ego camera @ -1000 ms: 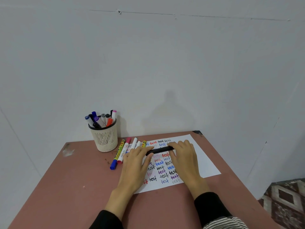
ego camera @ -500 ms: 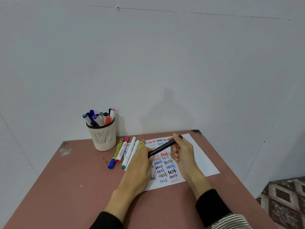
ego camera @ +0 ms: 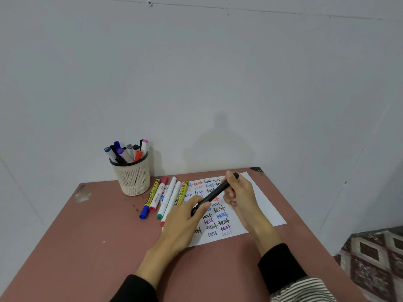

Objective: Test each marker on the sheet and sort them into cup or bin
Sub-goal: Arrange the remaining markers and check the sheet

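Two bare arms come in from the bottom of the view. The left hand has no ring, no watch and no glove on it. The right hand is bare in the same way. Both wrists and part of each forearm are uncovered too.

The left arm wears a plain black long sleeve that looks soft and is pushed up from the wrist. The right arm wears the same kind of plain black sleeve. Below it, at the bottom edge, shows cloth with thin black and white stripes.
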Available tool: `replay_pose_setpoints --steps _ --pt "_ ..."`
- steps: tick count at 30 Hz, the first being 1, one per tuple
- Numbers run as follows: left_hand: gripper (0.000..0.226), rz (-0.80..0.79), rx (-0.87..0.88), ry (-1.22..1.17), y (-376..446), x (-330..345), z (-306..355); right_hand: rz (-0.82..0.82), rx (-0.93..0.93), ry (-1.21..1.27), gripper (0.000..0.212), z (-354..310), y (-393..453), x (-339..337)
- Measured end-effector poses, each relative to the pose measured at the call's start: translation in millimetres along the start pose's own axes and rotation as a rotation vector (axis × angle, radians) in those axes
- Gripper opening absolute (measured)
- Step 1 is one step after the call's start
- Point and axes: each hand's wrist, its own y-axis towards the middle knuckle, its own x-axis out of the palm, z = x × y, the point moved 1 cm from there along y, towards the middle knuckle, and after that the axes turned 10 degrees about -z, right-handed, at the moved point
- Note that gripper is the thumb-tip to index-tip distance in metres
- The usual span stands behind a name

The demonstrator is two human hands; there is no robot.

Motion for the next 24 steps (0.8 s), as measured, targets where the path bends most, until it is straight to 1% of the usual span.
replay_pose_setpoints --steps 1,3,5,7,9,10,12,13,14,15,17,18,20,21,24 --pt "0.033 0.02 0.016 -0.003 -0.8 1.1 -0.1 0.015 0.0 0.03 0.032 0.0 0.3 -0.2" --pt "0.032 0.031 0.057 0.075 -2.6 4.6 2.2 0.034 0.031 0.026 0.041 1.5 0.1 -0.3" --pt "0.034 0.033 0.092 0.201 -3.7 7.4 3.9 0.011 0.099 -0.069 0.05 5.6 -0.8 1.2" --pt "0.033 0.036 0.091 0.254 -3.3 7.5 5.5 -0.036 0.183 -0.169 0.054 8.8 -1.4 1.5" --pt "0.028 0.042 0.06 0.188 -2.3 5.8 4.5 -0.048 0.2 -0.183 0.064 9.7 0.3 -1.4" --pt "0.028 0.055 0.038 0.109 -1.9 4.6 3.8 -0.014 0.182 -0.139 0.072 9.0 1.4 -5.0" --pt "0.029 0.118 -0.014 -0.078 -1.4 2.2 -0.2 0.112 0.142 0.004 0.085 6.9 4.2 -17.1" --pt "0.029 0.144 -0.043 -0.154 -0.8 1.3 -2.8 0.175 0.117 0.072 0.088 6.0 5.7 -24.4" --pt "0.03 0.157 -0.065 -0.21 0.5 0.8 -5.3 0.225 0.084 0.125 0.086 4.7 6.9 -30.3" --pt "0.029 0.156 -0.075 -0.253 1.2 1.4 -6.8 0.256 0.051 0.16 0.078 4.3 7.4 -34.7" --pt "0.021 0.165 -0.059 -0.325 2.1 1.9 -6.5 0.253 0.016 0.154 0.05 5.6 8.5 -36.3" --pt "0.016 0.18 -0.047 -0.35 2.4 2.3 -4.7 0.243 0.017 0.096 0.035 7.7 9.5 -34.8" --pt "0.014 0.221 -0.03 -0.376 3.1 2.4 -1.9 0.241 0.036 -0.119 0.008 13.3 12.7 -31.9" --pt "0.014 0.242 -0.026 -0.376 3.5 2.3 -2.3 0.237 0.041 -0.219 0.004 16.3 14.7 -30.9" --pt "0.013 0.306 -0.027 -0.375 5.6 -0.3 -8.8 0.201 0.054 -0.358 0.007 21.2 19.4 -29.4"
